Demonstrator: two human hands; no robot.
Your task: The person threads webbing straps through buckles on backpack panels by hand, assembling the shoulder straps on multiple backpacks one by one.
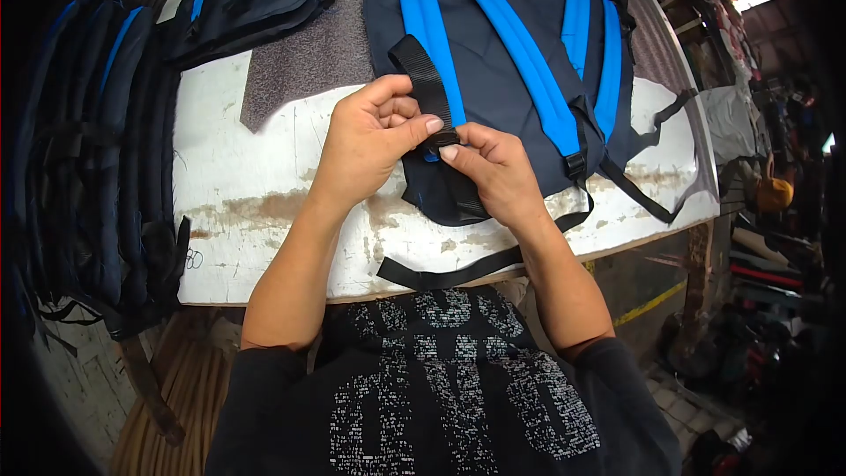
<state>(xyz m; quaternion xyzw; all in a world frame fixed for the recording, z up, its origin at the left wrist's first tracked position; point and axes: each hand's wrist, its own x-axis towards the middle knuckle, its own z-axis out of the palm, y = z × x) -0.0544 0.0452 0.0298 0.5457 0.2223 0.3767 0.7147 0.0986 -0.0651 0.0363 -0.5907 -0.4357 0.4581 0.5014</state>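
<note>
A dark navy backpack (493, 62) with blue shoulder straps (520, 62) lies on the white table in front of me. My left hand (374, 128) is closed on a black webbing strap (421, 70), pinching it between thumb and fingers; the strap's upper part curls above the hand. Close beside it, my right hand (498, 172) pinches the strap at a small black buckle (445, 137) at the lower end of the left shoulder strap. The fingers partly hide the buckle. On the right shoulder strap, another black buckle (575, 165) has webbing hanging from it.
The worn white table (264, 238) ends just before my body. Stacked navy pieces (106, 150) hang at the left. More navy and blue bags (256, 9) lie at the back on grey fabric (300, 70). A loose webbing end (441, 278) lies along the front edge.
</note>
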